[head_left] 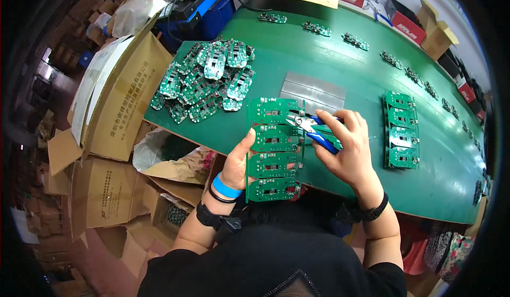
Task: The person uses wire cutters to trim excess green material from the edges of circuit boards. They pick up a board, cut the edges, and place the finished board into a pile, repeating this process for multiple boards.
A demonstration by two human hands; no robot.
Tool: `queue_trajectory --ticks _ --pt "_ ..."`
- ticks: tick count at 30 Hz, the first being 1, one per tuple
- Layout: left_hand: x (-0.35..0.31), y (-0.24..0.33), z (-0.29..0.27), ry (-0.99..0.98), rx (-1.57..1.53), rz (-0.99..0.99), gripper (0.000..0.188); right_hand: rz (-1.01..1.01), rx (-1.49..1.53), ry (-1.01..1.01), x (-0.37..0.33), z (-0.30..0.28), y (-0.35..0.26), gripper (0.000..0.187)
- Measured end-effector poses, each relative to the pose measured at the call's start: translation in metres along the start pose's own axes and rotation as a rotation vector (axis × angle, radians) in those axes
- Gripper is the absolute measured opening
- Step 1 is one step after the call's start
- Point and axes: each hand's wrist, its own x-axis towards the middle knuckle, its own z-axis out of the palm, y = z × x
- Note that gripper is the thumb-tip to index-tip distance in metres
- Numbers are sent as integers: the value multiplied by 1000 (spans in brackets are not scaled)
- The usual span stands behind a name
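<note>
My left hand (pixel 237 164) grips a green circuit board panel (pixel 272 165) along its left edge, thumb on top and the fingers mostly hidden beneath. Several joined boards make up this panel, one below another. In my right hand (pixel 348 143) is a pair of blue-handled cutting pliers (pixel 319 130). Their metal jaws reach the right edge of the panel near its top board; whether they are closed on it I cannot tell. Beyond the panel lies a grey metal plate (pixel 313 91) on the green table.
A heap of separate circuit boards (pixel 204 82) covers the table's left corner. Stacked board panels (pixel 402 130) lie to the right. Single boards (pixel 355 41) form a curved row along the far side. Open cardboard boxes (pixel 130 92) stand left of the table (pixel 345 69).
</note>
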Motion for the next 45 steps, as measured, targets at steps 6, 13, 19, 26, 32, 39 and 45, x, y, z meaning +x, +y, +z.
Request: queue_trajectory --ticks 6,13,19,26,32,39,45 --pt "-1 -8 4 87 97 0 64 -56 -155 12 0 -7 -8 60" --pt "0 -5 11 88 206 55 60 -53 -202 8 -3 -2 -10 64" --pt "-2 -8 6 73 240 61 60 -46 -215 -15 -6 -2 -11 64" --pt "-4 -9 6 40 180 16 66 -59 -241 20 -6 -6 -14 59" --pt "-6 -8 6 83 197 -3 72 -34 -209 -16 -9 -1 -11 57" --pt "-9 0 1 33 -83 7 76 46 -20 193 -9 -5 -7 51" --pt "-6 2 -16 -168 -569 81 81 40 -47 21 -19 -6 -14 49"
